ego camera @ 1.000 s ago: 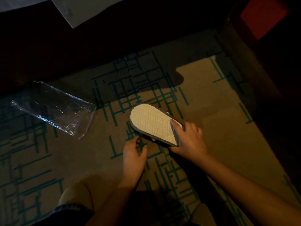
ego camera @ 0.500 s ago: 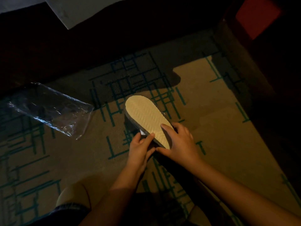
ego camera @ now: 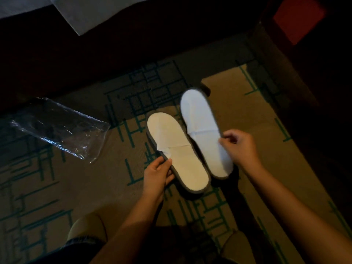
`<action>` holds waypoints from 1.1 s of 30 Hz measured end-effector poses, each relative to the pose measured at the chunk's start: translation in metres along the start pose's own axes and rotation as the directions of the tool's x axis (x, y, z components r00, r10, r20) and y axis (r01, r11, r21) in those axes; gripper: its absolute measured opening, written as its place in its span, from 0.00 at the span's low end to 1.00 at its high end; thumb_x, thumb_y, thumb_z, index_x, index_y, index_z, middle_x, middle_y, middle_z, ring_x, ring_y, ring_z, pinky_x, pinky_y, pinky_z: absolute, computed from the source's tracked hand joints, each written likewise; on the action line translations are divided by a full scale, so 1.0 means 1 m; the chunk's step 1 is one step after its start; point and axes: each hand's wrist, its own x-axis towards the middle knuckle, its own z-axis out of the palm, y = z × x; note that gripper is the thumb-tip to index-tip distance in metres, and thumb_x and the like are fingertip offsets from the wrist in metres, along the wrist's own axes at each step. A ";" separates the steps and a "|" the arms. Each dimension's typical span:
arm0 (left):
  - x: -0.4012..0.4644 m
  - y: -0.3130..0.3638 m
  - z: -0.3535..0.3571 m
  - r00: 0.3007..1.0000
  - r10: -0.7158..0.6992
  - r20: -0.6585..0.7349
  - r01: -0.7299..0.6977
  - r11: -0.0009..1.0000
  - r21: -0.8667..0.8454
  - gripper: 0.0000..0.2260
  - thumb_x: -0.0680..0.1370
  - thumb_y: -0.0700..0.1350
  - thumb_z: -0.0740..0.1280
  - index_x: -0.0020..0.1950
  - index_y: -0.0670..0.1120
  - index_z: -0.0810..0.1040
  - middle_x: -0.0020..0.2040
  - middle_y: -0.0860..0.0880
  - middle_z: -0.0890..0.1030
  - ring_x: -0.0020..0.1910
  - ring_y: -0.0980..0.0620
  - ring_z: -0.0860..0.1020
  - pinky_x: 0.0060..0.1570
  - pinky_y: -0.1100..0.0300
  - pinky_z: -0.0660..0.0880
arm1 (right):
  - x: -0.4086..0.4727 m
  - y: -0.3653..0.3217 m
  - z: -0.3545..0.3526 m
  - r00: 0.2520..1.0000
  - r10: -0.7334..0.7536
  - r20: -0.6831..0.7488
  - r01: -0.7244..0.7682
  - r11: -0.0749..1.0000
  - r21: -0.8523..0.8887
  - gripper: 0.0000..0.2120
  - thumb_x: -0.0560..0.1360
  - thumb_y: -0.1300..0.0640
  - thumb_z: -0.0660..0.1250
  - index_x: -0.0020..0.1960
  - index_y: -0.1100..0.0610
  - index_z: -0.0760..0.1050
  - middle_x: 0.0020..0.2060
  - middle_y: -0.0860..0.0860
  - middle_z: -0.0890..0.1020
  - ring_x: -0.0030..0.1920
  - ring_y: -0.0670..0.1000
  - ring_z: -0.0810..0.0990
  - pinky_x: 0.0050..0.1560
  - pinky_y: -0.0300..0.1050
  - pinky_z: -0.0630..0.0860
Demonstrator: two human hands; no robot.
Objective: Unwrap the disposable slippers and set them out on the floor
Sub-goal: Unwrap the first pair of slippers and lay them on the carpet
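Observation:
Two flat white disposable slippers with grey edges lie side by side, white tops up, over the patterned carpet. My left hand (ego camera: 157, 173) grips the left slipper (ego camera: 177, 151) by its left edge near the middle. The right slipper (ego camera: 201, 128) sits a little farther forward, and my right hand (ego camera: 239, 144) pinches its right edge. Their toe ends point away from me. Whether they rest on the floor or hover just above it I cannot tell.
The empty clear plastic wrapper (ego camera: 57, 128) lies on the carpet (ego camera: 266, 149) to the left. A white bed sheet (ego camera: 85, 14) hangs at the top above a dark base. Dark furniture with a red panel (ego camera: 299, 18) stands at the right. My knees show at the bottom.
Earlier both slippers were stacked sole-up in my hands. Now they are separated and turned white side up, one in each hand, side by side.

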 end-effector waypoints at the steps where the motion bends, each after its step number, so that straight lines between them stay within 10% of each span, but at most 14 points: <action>1: 0.000 0.002 -0.004 1.000 0.007 0.012 -0.007 1.000 -0.005 0.09 0.77 0.40 0.63 0.56 0.40 0.77 0.34 0.50 0.82 0.37 0.54 0.79 0.44 0.57 0.79 | 0.001 -0.002 -0.007 0.998 0.056 -0.043 -0.051 0.994 0.100 0.03 0.72 0.65 0.69 0.45 0.62 0.79 0.36 0.53 0.79 0.41 0.51 0.76 0.47 0.48 0.74; 5: 0.000 0.017 -0.010 0.991 0.042 0.123 -0.046 0.999 0.029 0.09 0.79 0.40 0.60 0.48 0.49 0.79 0.36 0.55 0.85 0.37 0.59 0.83 0.38 0.63 0.80 | -0.009 -0.007 -0.013 0.951 0.264 0.160 -0.309 0.801 0.513 0.10 0.75 0.64 0.65 0.36 0.54 0.74 0.24 0.46 0.79 0.25 0.43 0.76 0.27 0.35 0.73; 9: -0.003 0.036 -0.002 0.973 0.041 0.228 -0.050 0.998 0.035 0.09 0.78 0.39 0.61 0.49 0.49 0.79 0.40 0.52 0.85 0.38 0.58 0.83 0.35 0.65 0.79 | -0.029 -0.003 0.012 0.862 0.283 0.420 -0.493 0.658 0.569 0.10 0.75 0.66 0.63 0.37 0.56 0.73 0.26 0.49 0.81 0.26 0.44 0.78 0.27 0.34 0.76; 17: -0.022 0.027 0.011 0.981 -0.031 0.194 0.002 0.989 0.149 0.16 0.73 0.40 0.69 0.60 0.41 0.75 0.47 0.47 0.83 0.39 0.54 0.83 0.36 0.62 0.78 | -0.035 -0.006 0.028 0.867 0.426 0.259 -0.491 0.643 0.588 0.06 0.76 0.62 0.64 0.41 0.55 0.73 0.39 0.52 0.79 0.39 0.50 0.78 0.41 0.44 0.76; 22: -0.037 0.001 0.028 0.995 -0.017 0.095 0.013 0.999 0.039 0.08 0.72 0.35 0.68 0.49 0.45 0.78 0.51 0.43 0.84 0.51 0.45 0.82 0.52 0.52 0.78 | -0.033 -0.008 0.032 0.871 0.467 0.152 -0.432 0.582 0.689 0.07 0.76 0.62 0.64 0.40 0.54 0.73 0.38 0.51 0.79 0.38 0.50 0.78 0.38 0.43 0.76; 28: -0.039 0.006 0.037 0.995 0.087 -0.053 -0.090 0.994 -0.066 0.07 0.73 0.36 0.68 0.46 0.48 0.79 0.47 0.44 0.84 0.48 0.48 0.82 0.44 0.60 0.78 | -0.031 -0.005 0.035 0.822 0.525 0.223 -0.483 0.433 0.762 0.06 0.75 0.61 0.66 0.52 0.57 0.74 0.43 0.53 0.80 0.40 0.49 0.78 0.39 0.42 0.76; 31: -0.031 0.035 0.026 0.976 0.214 -0.045 -0.208 0.970 0.124 0.08 0.73 0.38 0.68 0.50 0.48 0.80 0.49 0.46 0.83 0.45 0.53 0.81 0.44 0.64 0.79 | -0.032 -0.004 0.026 0.893 0.450 0.017 -0.361 0.691 0.626 0.25 0.72 0.59 0.70 0.66 0.52 0.65 0.59 0.54 0.75 0.54 0.50 0.76 0.46 0.40 0.74; 33: -0.027 0.058 0.017 0.966 0.253 0.044 -0.256 0.934 0.247 0.09 0.73 0.39 0.68 0.53 0.47 0.80 0.49 0.48 0.83 0.46 0.54 0.80 0.46 0.65 0.79 | -0.031 -0.009 0.009 0.968 0.011 -0.250 0.033 0.985 0.172 0.32 0.70 0.57 0.72 0.69 0.49 0.62 0.67 0.53 0.67 0.64 0.49 0.68 0.57 0.42 0.69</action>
